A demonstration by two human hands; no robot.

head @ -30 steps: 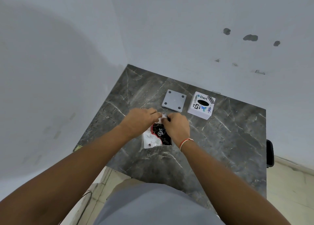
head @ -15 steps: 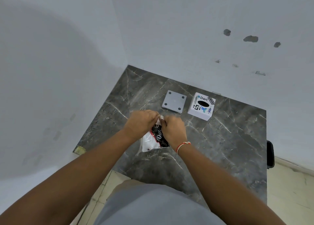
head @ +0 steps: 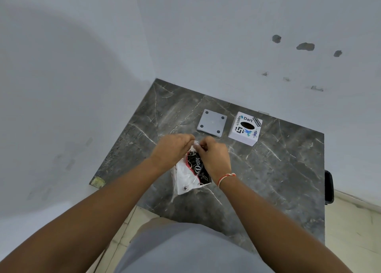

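Pinching the top edge of a Dove packet (head: 188, 175) with curled fingers of left hand (head: 173, 149) and right hand (head: 214, 155), at a marble table (head: 278, 169); grey plate (head: 212, 122) and stickered box (head: 245, 128) just beyond.

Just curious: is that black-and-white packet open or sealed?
Cannot tell. The left hand and right hand pinch the packet at its top edge, hiding any opening.

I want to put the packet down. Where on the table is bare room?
Widest patch: the table's right side, between right hand and edge, nearer than the white box. Smaller: far left corner, beside the grey plate. Crowded: the middle, where left hand and right hand pinch the packet.
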